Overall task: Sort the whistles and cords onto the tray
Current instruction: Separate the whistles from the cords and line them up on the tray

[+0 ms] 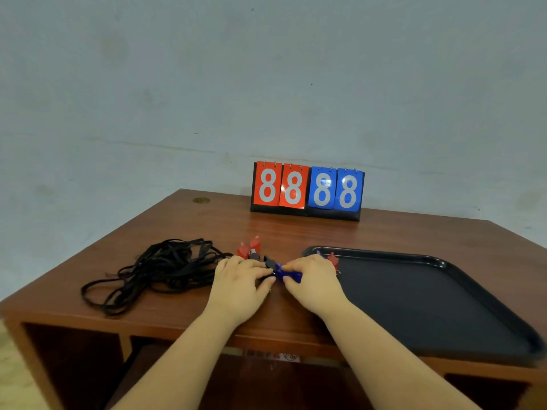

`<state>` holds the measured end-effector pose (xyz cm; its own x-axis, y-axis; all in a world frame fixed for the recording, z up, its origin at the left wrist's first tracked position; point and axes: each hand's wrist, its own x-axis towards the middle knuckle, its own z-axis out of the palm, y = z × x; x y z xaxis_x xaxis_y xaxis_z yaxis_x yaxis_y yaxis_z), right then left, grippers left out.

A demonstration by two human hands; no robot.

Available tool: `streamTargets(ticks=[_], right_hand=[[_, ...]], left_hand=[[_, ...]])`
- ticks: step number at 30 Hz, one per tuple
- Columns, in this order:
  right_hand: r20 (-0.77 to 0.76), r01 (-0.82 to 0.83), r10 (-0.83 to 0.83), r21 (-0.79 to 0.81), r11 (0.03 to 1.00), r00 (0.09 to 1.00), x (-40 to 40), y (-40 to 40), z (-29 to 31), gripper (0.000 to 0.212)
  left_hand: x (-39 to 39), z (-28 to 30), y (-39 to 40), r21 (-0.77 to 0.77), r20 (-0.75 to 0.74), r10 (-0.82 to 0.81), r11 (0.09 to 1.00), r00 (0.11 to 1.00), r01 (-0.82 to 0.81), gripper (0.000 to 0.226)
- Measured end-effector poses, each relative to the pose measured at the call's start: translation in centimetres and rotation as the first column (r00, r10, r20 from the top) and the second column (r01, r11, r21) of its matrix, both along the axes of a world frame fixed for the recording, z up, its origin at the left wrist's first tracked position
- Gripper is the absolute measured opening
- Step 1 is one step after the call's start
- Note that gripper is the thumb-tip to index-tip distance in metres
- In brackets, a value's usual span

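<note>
On the brown wooden table (384,232), head view: black tray (444,306) sits at the right, its near-right corner hanging past the table's front edge, its left rim just beside the right hand (310,281). Most of the tray floor is bare. Far half of the table is open up to the scoreboard (307,189) standing at the back edge; wall right behind it. Front-left of the table is bare wood below the cords.

Counts: one tangled pile of black cords (165,269) on the left, strands too knotted to count, a loop reaching near the front-left edge. Two red whistles (248,248) on the table just behind the hands, touching the cord end. One blue whistle (285,273) between both hands. In the tray's far-left corner one red whistle (333,258) and a bit of blue beside it, mostly hidden by the right hand.

Left hand (241,284) pinches the black clip end at the blue whistle; right hand grips the blue whistle body. Both hands rest low at the table's middle, fingers curled.
</note>
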<state>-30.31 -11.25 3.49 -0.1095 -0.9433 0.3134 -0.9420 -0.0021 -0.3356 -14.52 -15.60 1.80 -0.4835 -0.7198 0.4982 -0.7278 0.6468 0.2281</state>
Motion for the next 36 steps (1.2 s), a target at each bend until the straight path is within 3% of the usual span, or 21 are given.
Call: streamTargets(ticks=[4,7,13,20,26,30,33,36], right_hand=[[0.077,0.018,-0.016,-0.033,0.999,0.997,-0.1,0.3,0.1,0.03],[0.016,0.067,-0.066,-0.014,0.998,0.998,-0.1,0.4,0.1,0.04],[0.03,0.099,-0.101,0.063,0.993,0.994,-0.2,0.2,0.0,0.037],[0.204,0.103,-0.104,0.012,0.995,0.973,0.0,0.2,-0.1,0.035],[0.374,0.079,-0.056,-0.047,0.996,0.926,0.2,0.6,0.2,0.032],[0.502,0.087,-0.041,-0.069,0.994,0.864,-0.3,0.8,1.5,0.034],[0.52,0.112,-0.049,-0.091,0.99,0.853,-2.4,1.1,3.1,0.033],[0.538,0.161,-0.097,-0.074,0.984,0.838,-5.6,1.8,4.4,0.031]], left_hand=[[0.3,0.0,0.1,0.052,-0.098,0.04,0.998,0.994,-0.035,0.03],[0.4,0.1,0.1,0.075,-0.146,0.086,0.994,0.986,-0.076,0.03],[0.3,0.4,0.1,0.114,-0.021,0.164,0.98,0.986,-0.161,0.046],[0.2,0.6,0.1,0.155,-0.093,0.152,0.978,0.984,-0.137,0.038],[0.4,0.8,0.5,0.178,-0.272,0.065,0.984,0.96,-0.016,0.037],[0.3,1.4,0.8,0.247,-0.257,0.074,0.969,0.963,-0.009,0.04],[-0.7,2.3,1.1,0.277,-0.259,0.072,0.961,0.963,0.002,0.039],[-3.7,3.6,1.6,0.328,-0.35,0.039,0.941,0.936,0.083,0.035]])
